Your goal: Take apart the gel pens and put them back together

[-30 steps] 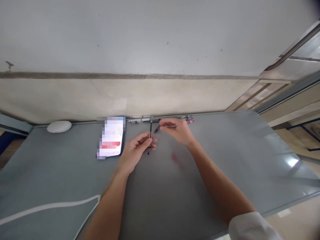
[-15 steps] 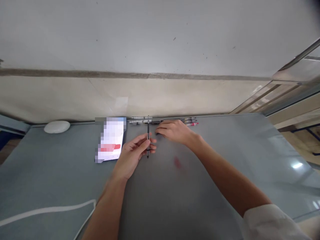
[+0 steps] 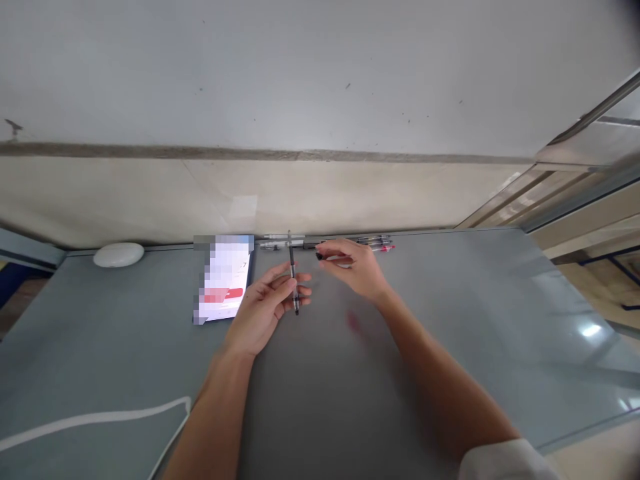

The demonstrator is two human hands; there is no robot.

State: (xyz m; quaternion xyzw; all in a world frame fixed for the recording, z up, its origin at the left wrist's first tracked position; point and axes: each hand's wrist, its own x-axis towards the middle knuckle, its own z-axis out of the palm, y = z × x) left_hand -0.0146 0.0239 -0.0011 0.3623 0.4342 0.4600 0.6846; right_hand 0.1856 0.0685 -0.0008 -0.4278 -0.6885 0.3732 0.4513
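Slim black-and-clear plastic pen (image 3: pixel 293 269) is in the left hand (image 3: pixel 267 301), pinched between thumb and fingers above the grey, smooth tabletop (image 3: pixel 310 400), its far end overlapping in view a row of slim, mostly clear and dark pens (image 3: pixel 311 245) along the back edge. The right hand (image 3: pixel 354 265), just in front of that row, has thumb and fingers closed on a small black piece (image 3: pixel 319 255). Left of the left hand lies a dark-edged rectangular phone (image 3: pixel 225 273) with a lit screen; farther left, a glossy white oval case (image 3: pixel 119 255).
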